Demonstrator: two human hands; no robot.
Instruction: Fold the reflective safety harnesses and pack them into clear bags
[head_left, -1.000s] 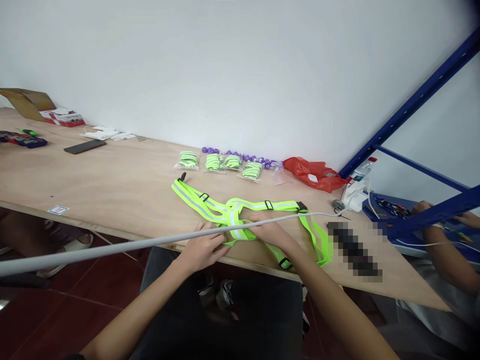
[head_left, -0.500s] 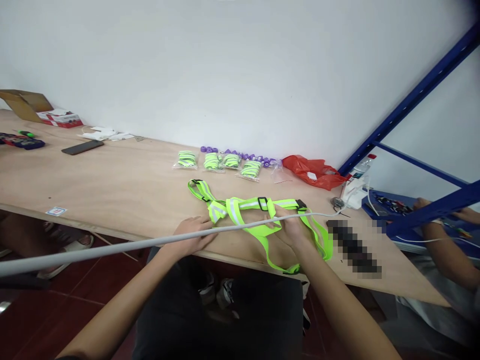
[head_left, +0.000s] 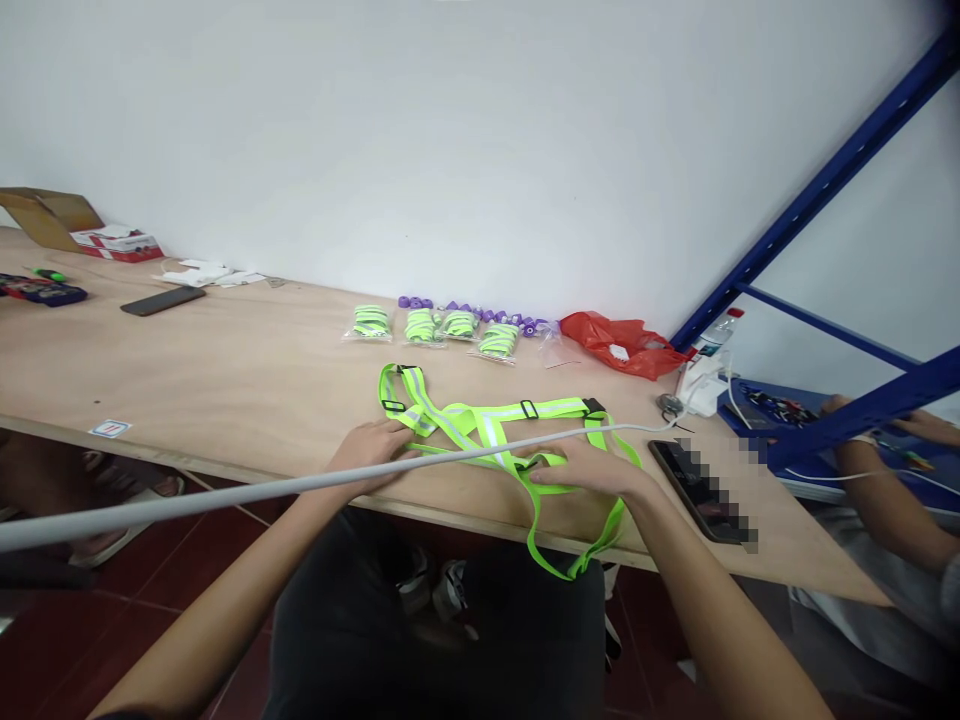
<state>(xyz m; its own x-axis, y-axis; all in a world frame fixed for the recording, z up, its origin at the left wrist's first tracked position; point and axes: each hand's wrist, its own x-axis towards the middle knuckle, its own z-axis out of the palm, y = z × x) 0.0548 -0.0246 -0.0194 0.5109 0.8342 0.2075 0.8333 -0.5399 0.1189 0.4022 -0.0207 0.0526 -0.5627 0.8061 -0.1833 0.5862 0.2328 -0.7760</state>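
Note:
A neon yellow-green reflective strap vest (head_left: 491, 425) with grey stripes and black buckles lies loosely on the table in front of me. My left hand (head_left: 373, 455) is closed at its left side, fingers on a strap that runs across toward the right. On the right part of the vest, my right hand (head_left: 581, 467) is closed on a strap, its fingertips partly behind the band. One loop of the vest hangs over the table's front edge below my right hand. A pale cable (head_left: 300, 483) crosses in front of both hands.
Several bagged folded reflective straps (head_left: 371, 321) lie along the back, near purple rolls (head_left: 510, 318) and a red plastic bag (head_left: 619, 342). A phone (head_left: 694, 490) and a blue rack post (head_left: 817, 205) are at right, a dark phone (head_left: 163, 300) at left. Another person's arm (head_left: 885, 490) is at far right.
The vest's straps have spread out, and its front loop now hangs past the table edge. My right hand has turned and shifted slightly lower; my left hand has moved slightly left.

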